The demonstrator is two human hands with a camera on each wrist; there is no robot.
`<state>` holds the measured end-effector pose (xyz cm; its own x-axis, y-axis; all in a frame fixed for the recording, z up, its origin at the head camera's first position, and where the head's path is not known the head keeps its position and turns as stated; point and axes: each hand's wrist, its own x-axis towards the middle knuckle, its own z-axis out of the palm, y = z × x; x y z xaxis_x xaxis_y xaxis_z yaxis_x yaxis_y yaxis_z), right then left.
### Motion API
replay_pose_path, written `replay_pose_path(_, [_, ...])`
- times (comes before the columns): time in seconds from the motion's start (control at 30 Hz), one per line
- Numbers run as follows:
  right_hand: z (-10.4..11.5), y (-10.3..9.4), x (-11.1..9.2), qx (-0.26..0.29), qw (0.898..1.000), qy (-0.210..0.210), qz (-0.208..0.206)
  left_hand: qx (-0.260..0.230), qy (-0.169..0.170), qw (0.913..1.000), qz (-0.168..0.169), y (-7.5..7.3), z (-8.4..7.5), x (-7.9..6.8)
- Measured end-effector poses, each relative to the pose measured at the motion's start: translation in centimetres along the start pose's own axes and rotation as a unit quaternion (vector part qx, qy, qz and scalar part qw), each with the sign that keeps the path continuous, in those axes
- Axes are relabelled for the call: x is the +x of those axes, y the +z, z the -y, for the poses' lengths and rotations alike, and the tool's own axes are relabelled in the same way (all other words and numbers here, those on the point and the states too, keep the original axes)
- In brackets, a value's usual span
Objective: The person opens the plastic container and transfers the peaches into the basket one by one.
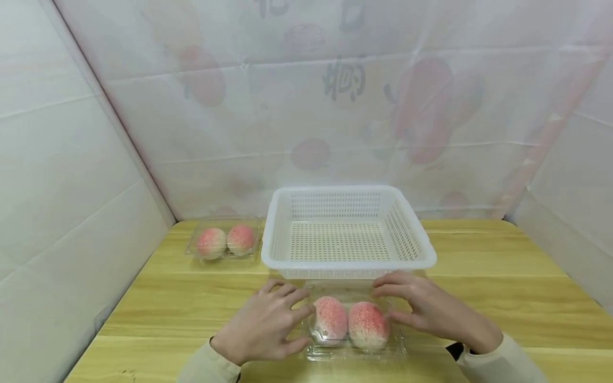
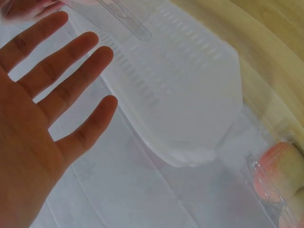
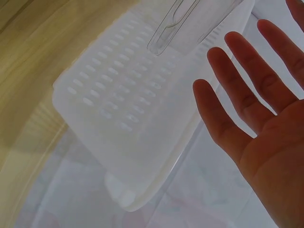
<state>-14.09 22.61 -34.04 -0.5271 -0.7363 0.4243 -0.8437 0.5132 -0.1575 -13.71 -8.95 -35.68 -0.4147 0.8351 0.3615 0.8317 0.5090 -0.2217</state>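
Two peaches point(image 1: 367, 325): sat in the clear box point(image 1: 335, 355), bottom middle.
Left hand point(image 1: 270, 322), right hand point(image 1: 428, 308): my fingers were apart at its sides.
Box step: getting a hold, I thought.
Next move: probably needed gentle gripping.

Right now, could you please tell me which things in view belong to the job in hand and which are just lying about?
Likely in the job:
left grip
right grip
front clear box
two peach-like fruits inside it

Apparently just lying about:
white basket
rear clear box
its pair of pinkish fruits
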Motion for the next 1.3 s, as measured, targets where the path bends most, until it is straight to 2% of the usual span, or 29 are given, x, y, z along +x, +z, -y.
replay_pose_path(0.33, [1.4, 0.3, -0.2, -0.061, 0.998, -0.007, 0.032, -0.003, 0.007, 1.0000, 0.001, 0.1, -0.4, 0.1])
replay_pose_path(0.73, [2.4, 0.3, -0.2, -0.060, 0.997, -0.002, 0.053, -0.010, 0.009, 0.9999, 0.000, 0.2, -0.6, 0.1])
replay_pose_path(1.3, [2.7, 0.5, -0.7, -0.076, 0.995, -0.004, 0.072, 0.010, 0.023, 0.9997, 0.004, 0.4, -1.1, 0.7])
